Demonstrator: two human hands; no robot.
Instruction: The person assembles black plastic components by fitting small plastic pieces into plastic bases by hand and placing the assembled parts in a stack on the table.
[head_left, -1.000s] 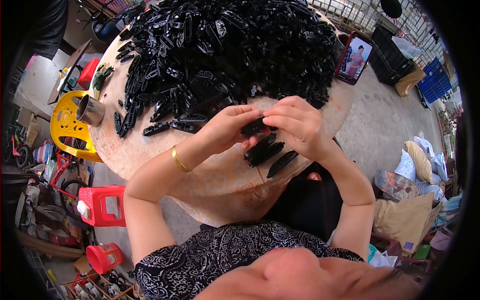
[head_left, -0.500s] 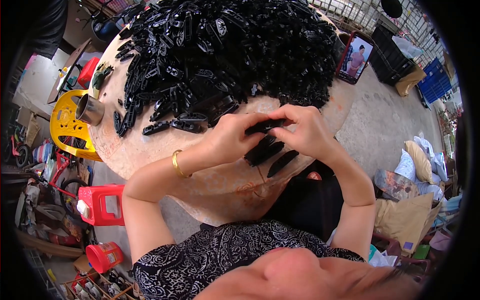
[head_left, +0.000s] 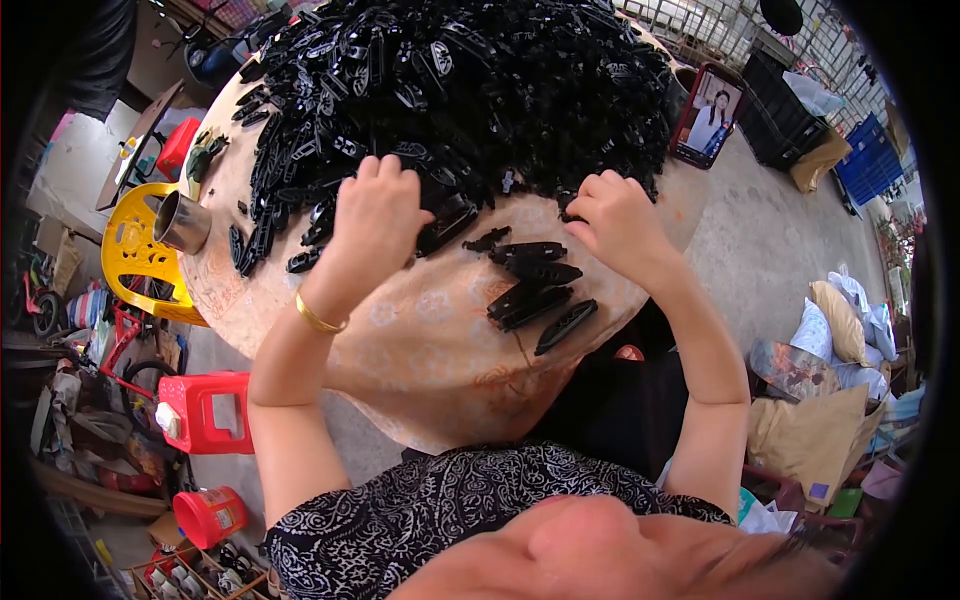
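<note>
A large heap of black, elongated plastic parts [head_left: 440, 90] covers the far half of the round table. My left hand [head_left: 375, 215] reaches over its near left edge, fingers together and bent down onto the parts, thumb out to the side; what lies under the fingers is hidden. At the heap's near right edge, where the pieces look smaller, my right hand [head_left: 615, 225] curls its fingers in a pinch; what they grip is too small to name. Between my hands, close to the table's front edge, several long black parts [head_left: 535, 300] lie in a loose row.
The table [head_left: 420, 330] has a patterned cover. A metal cup [head_left: 182, 222] stands at its left rim, and a phone [head_left: 708, 115] is propped at the right. Beside the table are a yellow chair [head_left: 140, 245], a red stool [head_left: 205, 410] and a red bucket [head_left: 210, 513].
My hands were together on a black part above the row; they have moved apart, left hand to the left, right hand slightly right. The part now rests with the row. The phone picture changed.
</note>
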